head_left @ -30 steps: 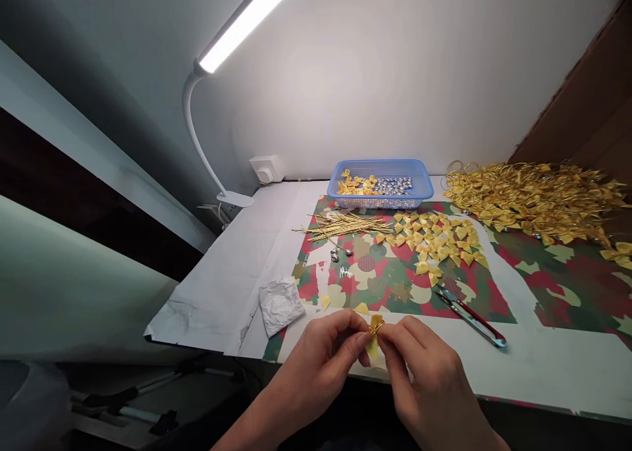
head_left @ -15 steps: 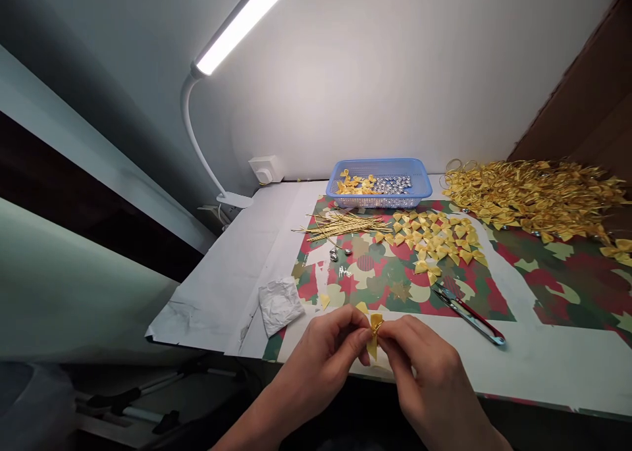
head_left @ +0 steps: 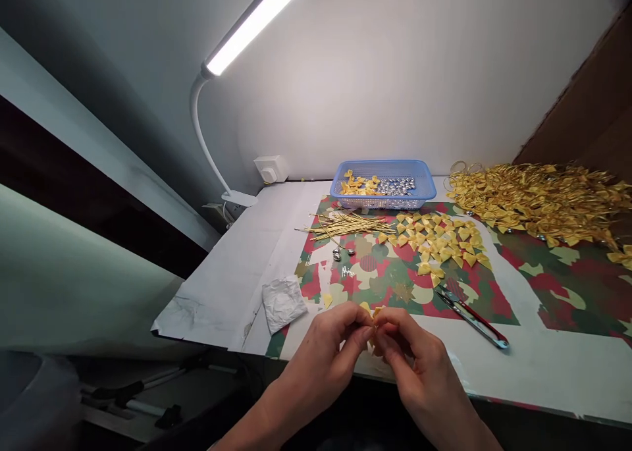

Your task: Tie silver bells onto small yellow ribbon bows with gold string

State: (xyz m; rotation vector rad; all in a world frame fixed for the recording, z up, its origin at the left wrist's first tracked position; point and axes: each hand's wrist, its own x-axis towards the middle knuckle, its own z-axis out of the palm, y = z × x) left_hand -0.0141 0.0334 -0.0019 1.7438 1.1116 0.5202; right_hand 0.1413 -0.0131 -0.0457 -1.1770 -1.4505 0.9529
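Note:
Near the table's front edge, my left hand (head_left: 340, 342) and my right hand (head_left: 412, 349) meet with fingertips pinched on a yellow ribbon bow (head_left: 377, 311). Fingers cover most of the bow, so only small bits of it show. Just beyond the hands lie many loose yellow bows (head_left: 439, 240) in a cluster. To their left is a bundle of gold cords (head_left: 350, 225), with a few silver bells (head_left: 337, 254) close by. A pair of red-handled thread snips (head_left: 471, 319) rests to the right of my right hand.
A blue plastic basket (head_left: 384, 202) at the wall holds yellow bows and silver bells. At the right lies a large heap of gold-corded bows (head_left: 548, 197). A crumpled white tissue (head_left: 283, 304) sits left. A lit lamp (head_left: 257, 26) leans over the table from the left.
My right fingers have closed further over the bow, hiding more of it. The whole view has shifted slightly, while the things on the table stay put.

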